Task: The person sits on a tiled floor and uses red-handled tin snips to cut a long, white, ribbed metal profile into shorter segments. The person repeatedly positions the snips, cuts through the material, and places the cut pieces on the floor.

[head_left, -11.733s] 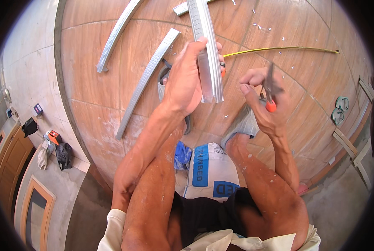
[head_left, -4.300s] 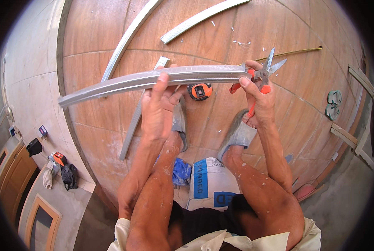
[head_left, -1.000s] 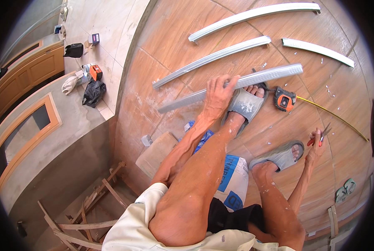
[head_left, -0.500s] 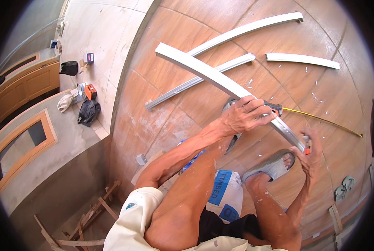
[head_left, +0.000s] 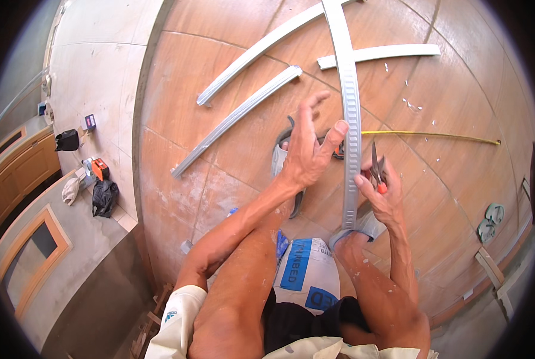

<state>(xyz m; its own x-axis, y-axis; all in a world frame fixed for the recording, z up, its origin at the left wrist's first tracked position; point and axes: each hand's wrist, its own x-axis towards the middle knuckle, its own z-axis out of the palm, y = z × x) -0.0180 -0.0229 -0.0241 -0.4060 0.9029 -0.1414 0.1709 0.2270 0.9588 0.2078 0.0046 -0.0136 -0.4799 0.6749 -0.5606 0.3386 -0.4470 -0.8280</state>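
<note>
In the head view, found a long ribbed metal channel (head_left: 352, 119) between the hands, with its long axis running nearly from twelve o'clock to six, leaving view at the top and overlapping a grey sandal (head_left: 373, 227) at the lower end. From the left hand (head_left: 305, 154), lay at about three o'clock; from the right hand (head_left: 388, 200), at about ten. Judged neither hand clearly nearer, with a thumb at either long edge. On the left, saw an open hand, with fingers spread toward one o'clock and thumb tip at the channel's edge; could not tell whether pressing or merely overlapping. On the right, saw fingers curled round snips (head_left: 377, 172) with orange-red on the handles and blades aimed toward twelve, the thumb against the channel's right edge; could not make out any fingertips under the metal. From the left hand, noted a shorter strip (head_left: 237, 122) slanting on the floor at ten o'clock and a paler strip (head_left: 261, 49) at eleven; from the right hand, a yellow tape (head_left: 429, 135) stretched out toward one.
</note>
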